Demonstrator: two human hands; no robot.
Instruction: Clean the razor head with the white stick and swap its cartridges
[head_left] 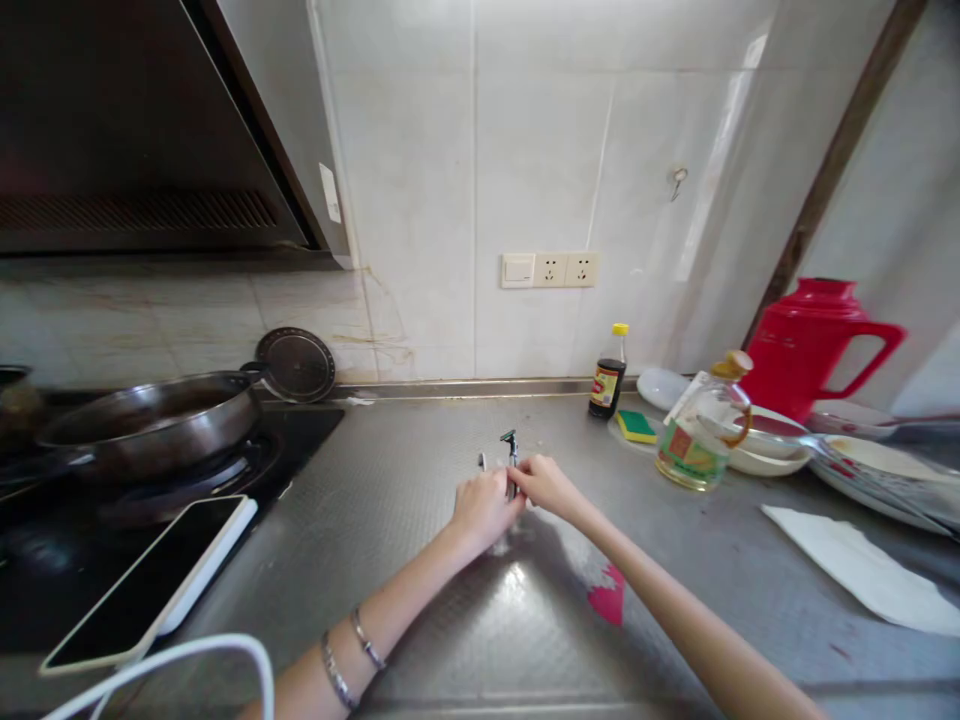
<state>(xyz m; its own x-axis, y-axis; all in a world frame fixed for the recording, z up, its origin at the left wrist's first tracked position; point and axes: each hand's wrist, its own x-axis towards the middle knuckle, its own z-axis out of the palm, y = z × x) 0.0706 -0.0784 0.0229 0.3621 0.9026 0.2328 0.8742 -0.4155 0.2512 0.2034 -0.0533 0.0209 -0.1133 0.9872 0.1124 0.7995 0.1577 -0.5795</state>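
Both hands meet over the middle of the grey metal counter (405,480). My left hand (486,508) has its fingers closed around the lower part of a small razor (512,447), whose dark head points up. My right hand (546,482) pinches the razor's handle from the right, touching the left fingers. A small pale tip (482,461) sticks up just left of the razor, behind my left hand; what it belongs to is hidden. Something clear and blurred shows beneath the hands.
On the left, a phone (157,580) with a white cable lies near the pan (157,415) on the stove. At right stand a sauce bottle (607,375), sponge (636,427), oil jug (697,430), red thermos (810,350), dishes (877,470) and a white napkin (855,565).
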